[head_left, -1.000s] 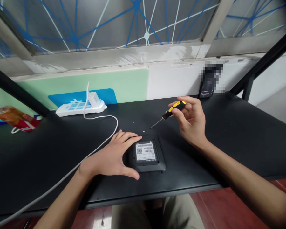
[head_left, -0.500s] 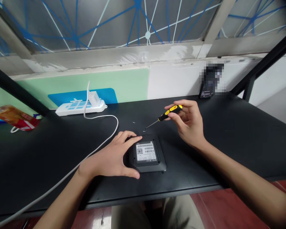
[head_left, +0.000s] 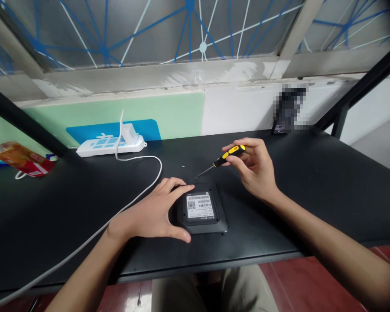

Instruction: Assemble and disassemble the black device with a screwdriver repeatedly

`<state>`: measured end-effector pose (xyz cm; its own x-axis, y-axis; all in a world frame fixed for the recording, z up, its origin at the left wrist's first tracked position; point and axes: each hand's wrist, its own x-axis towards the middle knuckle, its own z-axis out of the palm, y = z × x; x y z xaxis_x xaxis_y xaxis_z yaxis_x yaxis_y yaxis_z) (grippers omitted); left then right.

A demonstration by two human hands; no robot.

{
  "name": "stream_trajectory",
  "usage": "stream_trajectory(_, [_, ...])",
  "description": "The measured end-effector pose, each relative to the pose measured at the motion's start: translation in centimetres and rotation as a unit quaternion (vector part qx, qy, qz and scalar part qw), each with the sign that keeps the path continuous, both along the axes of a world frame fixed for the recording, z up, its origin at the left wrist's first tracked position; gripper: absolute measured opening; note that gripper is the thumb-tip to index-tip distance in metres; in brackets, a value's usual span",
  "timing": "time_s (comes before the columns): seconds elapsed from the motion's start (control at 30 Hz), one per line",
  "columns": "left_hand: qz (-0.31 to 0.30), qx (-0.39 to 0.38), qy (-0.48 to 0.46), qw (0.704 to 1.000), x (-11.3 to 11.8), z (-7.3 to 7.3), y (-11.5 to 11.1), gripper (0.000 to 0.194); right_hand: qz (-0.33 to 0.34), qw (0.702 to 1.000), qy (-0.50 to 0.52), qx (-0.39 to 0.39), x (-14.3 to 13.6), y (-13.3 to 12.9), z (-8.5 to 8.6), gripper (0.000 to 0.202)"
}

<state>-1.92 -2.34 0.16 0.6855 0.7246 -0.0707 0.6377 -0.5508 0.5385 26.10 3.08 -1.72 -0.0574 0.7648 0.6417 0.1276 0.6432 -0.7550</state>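
A squarish black electronic device (head_left: 221,216) lies on the table, its face with a white barcode label (head_left: 199,205) upward. My left hand (head_left: 151,210) spans its left side, index finger on the far edge and thumb along the near edge, gripping it. Between the thumb and fingers of my right hand (head_left: 256,169) is a black and yellow screwdriver (head_left: 229,155), slanting down to the left. Its tip meets a tiny screw (head_left: 196,177) just beyond the device; whether the screw clings to it I cannot tell. Another small screw (head_left: 183,166) lies farther back.
A white power strip (head_left: 112,146) with a plugged-in charger (head_left: 129,134) stands at the back left. Its white cable (head_left: 133,201) runs across the table past my left hand. A drink bottle (head_left: 21,158) is at far left; a phone (head_left: 281,123) leans on the wall at back right.
The screwdriver has shifted slightly left and down, bringing its tip onto the nearer screw. My left hand stays in place on the device.
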Motion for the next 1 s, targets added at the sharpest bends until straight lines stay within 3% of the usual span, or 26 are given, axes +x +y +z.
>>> stream_trajectory(0.5, [0.018, 0.023, 0.03, 0.999, -0.2, 0.1, 0.2, 0.095, -0.096, 0.986, 0.127, -0.049, 1.0, 1.3, 0.9, 0.028])
stream_trajectory(0.83, [0.024, 0.042, 0.028, 0.998, -0.4, -0.3, 0.4, 0.093, 0.006, 0.984, 0.122, -0.131, 0.4, 0.4, 0.9, 0.03])
stream_trajectory(1.0, [0.022, 0.042, 0.016, 0.999, -0.4, -0.3, 0.4, 0.093, 0.025, 0.984, 0.1, -0.144, 0.0, 0.1, 0.9, 0.031])
